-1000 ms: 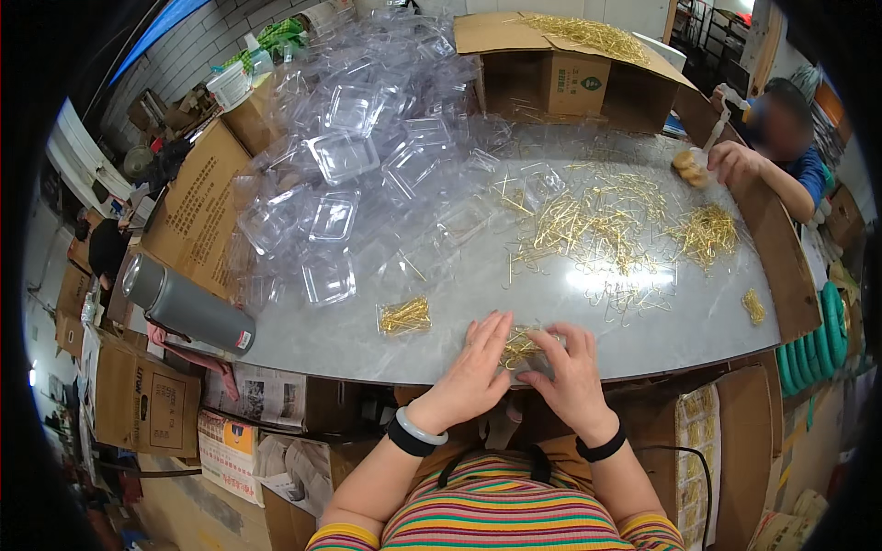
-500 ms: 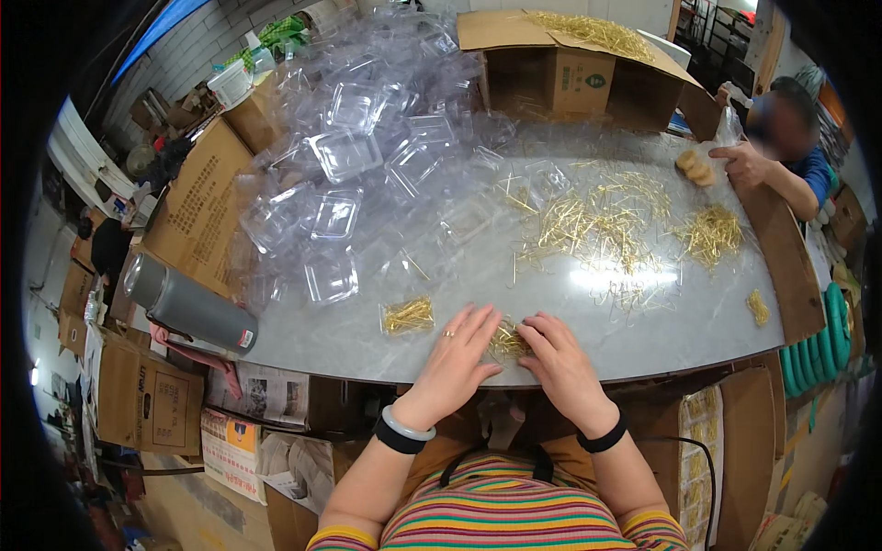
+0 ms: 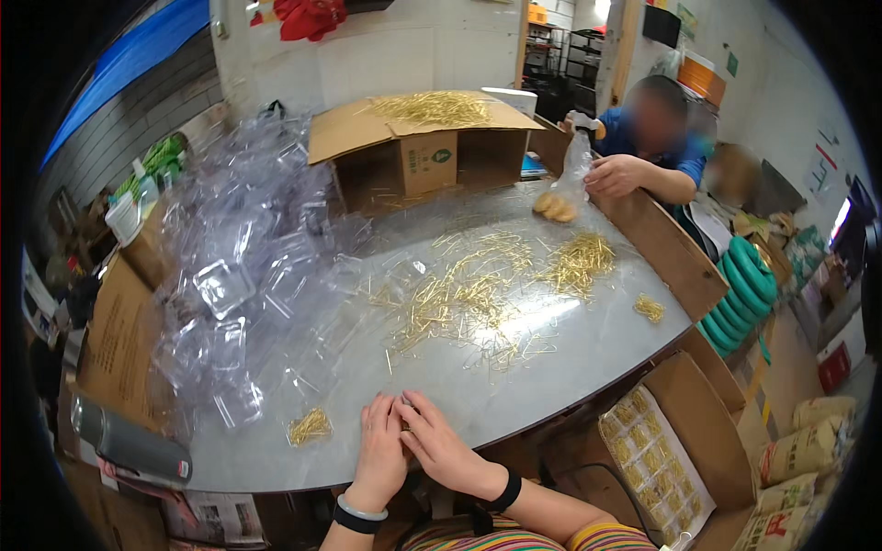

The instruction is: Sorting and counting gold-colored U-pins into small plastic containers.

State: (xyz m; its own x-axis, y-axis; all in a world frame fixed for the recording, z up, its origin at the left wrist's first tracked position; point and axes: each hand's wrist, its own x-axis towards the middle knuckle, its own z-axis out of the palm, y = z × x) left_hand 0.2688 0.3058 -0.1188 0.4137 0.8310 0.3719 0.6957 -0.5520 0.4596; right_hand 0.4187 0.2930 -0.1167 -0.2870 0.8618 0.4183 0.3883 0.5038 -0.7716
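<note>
At the table's near edge, my left hand (image 3: 380, 448) and my right hand (image 3: 443, 452) press close together, fingers curled around a small bundle of gold wire hooks (image 3: 405, 424). The fingers cover most of it; I cannot see whether a clear case surrounds it. Just left of my left hand lies a small clear plastic box (image 3: 309, 427) filled with gold hooks. Beyond my hands, loose gold hooks (image 3: 459, 296) spread over the grey table (image 3: 367, 477), with a denser heap (image 3: 582, 264) to their right and a little bunch (image 3: 649, 308) near the right edge.
Clear plastic boxes (image 3: 223, 287) pile high on the left, beside a grey bottle (image 3: 129, 445). A cardboard box (image 3: 358, 179) with hooks on top stands behind. Across the table, a person's hand (image 3: 617, 174) holds a plastic bag (image 3: 575, 165). Filled boxes sit in a carton (image 3: 726, 441) lower right.
The view has swung to the right, bringing the carton of filled boxes into fuller sight. My hands have drawn together over the bundle, which showed between them before.
</note>
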